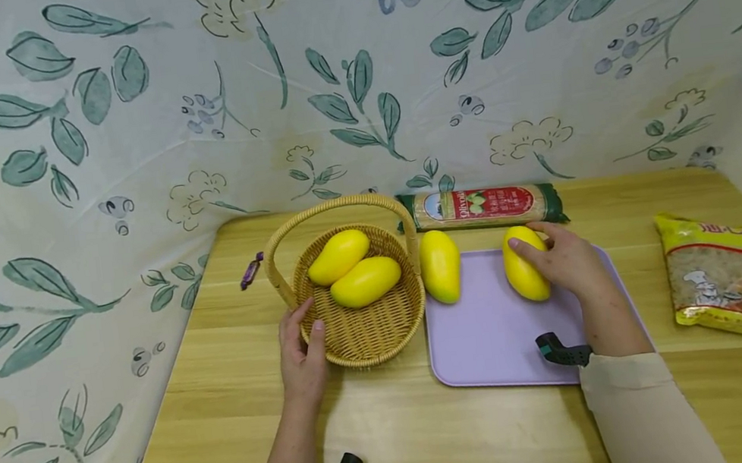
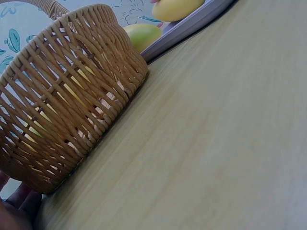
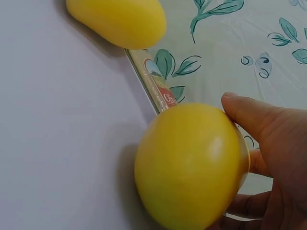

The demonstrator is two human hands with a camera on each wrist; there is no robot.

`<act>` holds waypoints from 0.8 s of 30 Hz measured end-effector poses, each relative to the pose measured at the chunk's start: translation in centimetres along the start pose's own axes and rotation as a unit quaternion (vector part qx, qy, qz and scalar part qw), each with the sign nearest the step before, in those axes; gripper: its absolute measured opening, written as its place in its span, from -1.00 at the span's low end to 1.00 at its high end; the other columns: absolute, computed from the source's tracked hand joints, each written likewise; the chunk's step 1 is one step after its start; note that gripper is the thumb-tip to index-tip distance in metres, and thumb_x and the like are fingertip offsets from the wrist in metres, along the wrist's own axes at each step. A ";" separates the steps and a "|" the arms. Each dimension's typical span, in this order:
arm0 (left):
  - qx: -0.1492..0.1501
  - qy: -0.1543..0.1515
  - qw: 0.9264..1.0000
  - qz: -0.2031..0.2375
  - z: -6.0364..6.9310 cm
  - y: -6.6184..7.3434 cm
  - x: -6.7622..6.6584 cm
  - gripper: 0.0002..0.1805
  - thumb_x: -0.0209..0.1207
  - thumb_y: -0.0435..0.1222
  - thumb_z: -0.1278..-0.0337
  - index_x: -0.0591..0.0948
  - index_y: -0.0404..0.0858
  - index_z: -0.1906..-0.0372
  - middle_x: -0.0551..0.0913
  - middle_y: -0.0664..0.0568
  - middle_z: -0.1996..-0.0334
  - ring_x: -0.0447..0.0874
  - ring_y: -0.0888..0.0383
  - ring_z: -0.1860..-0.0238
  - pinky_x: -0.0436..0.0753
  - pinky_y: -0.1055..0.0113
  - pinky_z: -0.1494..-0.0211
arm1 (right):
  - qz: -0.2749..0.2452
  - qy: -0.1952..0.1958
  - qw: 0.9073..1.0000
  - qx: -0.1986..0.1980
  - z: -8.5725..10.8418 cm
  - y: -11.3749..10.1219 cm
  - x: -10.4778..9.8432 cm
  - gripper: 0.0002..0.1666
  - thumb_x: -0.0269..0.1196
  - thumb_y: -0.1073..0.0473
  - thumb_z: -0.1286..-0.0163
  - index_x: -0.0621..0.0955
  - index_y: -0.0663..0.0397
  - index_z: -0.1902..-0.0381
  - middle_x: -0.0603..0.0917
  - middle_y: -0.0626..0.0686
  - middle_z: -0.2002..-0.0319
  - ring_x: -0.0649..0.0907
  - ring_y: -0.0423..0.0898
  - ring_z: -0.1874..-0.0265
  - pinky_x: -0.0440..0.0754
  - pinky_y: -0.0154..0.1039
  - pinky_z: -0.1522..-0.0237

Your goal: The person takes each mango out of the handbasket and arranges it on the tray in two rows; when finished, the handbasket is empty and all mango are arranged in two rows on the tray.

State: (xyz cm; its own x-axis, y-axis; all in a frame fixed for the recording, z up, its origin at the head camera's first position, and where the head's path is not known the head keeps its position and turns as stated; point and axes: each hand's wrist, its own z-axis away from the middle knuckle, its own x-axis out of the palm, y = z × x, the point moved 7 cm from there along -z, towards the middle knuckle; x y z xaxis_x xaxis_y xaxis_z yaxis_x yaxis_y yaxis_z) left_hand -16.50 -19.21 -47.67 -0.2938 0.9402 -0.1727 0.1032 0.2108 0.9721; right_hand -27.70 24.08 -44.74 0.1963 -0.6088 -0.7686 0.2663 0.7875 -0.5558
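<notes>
My right hand holds a yellow mango over the back of a lilac tray. In the right wrist view the thumb lies on the mango and the other fingers pass behind it. Another mango rests at the tray's back left corner, beside the basket. My left hand touches the left front side of a woven basket, fingers spread loosely along its wall. Inside the basket are two mangoes, one behind and one in front. The left wrist view shows only part of that hand, low beside the basket.
Behind the tray lies a long pack of noodles with a red label. A yellow-edged food bag is at the right of the wooden table. Left of the basket is a small purple-wrapped candy. The basket's handle arches upright.
</notes>
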 end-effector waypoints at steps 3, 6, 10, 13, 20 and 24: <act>0.004 0.000 1.000 0.001 0.0 0.0 0.0 -0.54 0.04 -0.28 -0.51 0.46 -0.26 -0.40 0.21 -0.19 -0.49 0.06 -0.13 -0.58 0.00 -0.22 -0.62 | 0.003 -0.003 1.000 -0.002 0.0 0.0 0.1 0.18 -0.11 -0.66 -0.34 0.08 -0.05 -0.65 0.29 0.51 -0.44 0.41 0.45 -0.24 0.47 0.41 -0.20; 0.003 0.000 1.000 0.003 0.0 -0.1 0.0 -0.55 0.04 -0.27 -0.51 0.47 -0.26 -0.40 0.20 -0.19 -0.50 0.03 -0.13 -0.59 -0.02 -0.22 -0.62 | 0.002 -0.005 1.000 -0.005 -0.1 0.1 0.1 0.17 -0.12 -0.65 -0.35 0.06 -0.06 -0.66 0.27 0.51 -0.45 0.40 0.46 -0.25 0.45 0.43 -0.22; 0.007 -0.001 1.000 0.007 0.0 0.0 0.0 -0.55 0.04 -0.27 -0.51 0.46 -0.27 -0.40 0.21 -0.20 -0.49 0.03 -0.13 -0.59 -0.03 -0.21 -0.63 | 0.003 -0.007 1.000 -0.004 -0.2 0.3 0.1 0.16 -0.14 -0.65 -0.36 0.04 -0.08 -0.66 0.26 0.51 -0.46 0.39 0.47 -0.25 0.43 0.46 -0.22; 0.012 0.000 1.000 0.009 -0.1 0.2 0.0 -0.55 0.04 -0.28 -0.51 0.46 -0.28 -0.40 0.23 -0.20 -0.47 0.06 -0.11 -0.57 -0.03 -0.19 -0.63 | 0.005 -0.011 1.000 -0.002 -0.2 0.5 0.0 0.16 -0.15 -0.65 -0.37 0.03 -0.08 -0.66 0.25 0.52 -0.46 0.39 0.48 -0.25 0.42 0.47 -0.21; 0.008 0.001 1.000 0.001 -0.1 0.2 0.0 -0.54 0.05 -0.28 -0.50 0.47 -0.25 -0.40 0.25 -0.15 -0.46 0.09 -0.08 -0.56 0.01 -0.19 -0.62 | 0.007 -0.018 1.000 -0.004 -0.3 0.8 -0.1 0.18 -0.16 -0.65 -0.37 0.02 -0.03 -0.66 0.25 0.52 -0.46 0.39 0.48 -0.28 0.41 0.47 -0.24; 0.005 -0.002 1.000 0.003 0.0 0.1 0.1 -0.54 0.04 -0.27 -0.51 0.46 -0.25 -0.41 0.23 -0.16 -0.48 0.06 -0.11 -0.58 -0.02 -0.21 -0.63 | 0.008 -0.022 1.000 -0.003 -0.3 0.8 -0.1 0.19 -0.16 -0.65 -0.37 0.02 0.00 -0.66 0.24 0.53 -0.46 0.39 0.48 -0.27 0.41 0.47 -0.24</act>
State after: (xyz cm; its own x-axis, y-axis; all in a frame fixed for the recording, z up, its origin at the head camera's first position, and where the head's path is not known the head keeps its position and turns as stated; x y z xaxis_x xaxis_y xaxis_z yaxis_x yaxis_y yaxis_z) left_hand -16.51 -19.12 -47.54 -0.2886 0.9426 -0.1680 0.1150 0.2083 0.9713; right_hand -27.76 24.79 -45.17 0.2416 -0.5998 -0.7628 0.2581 0.7975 -0.5453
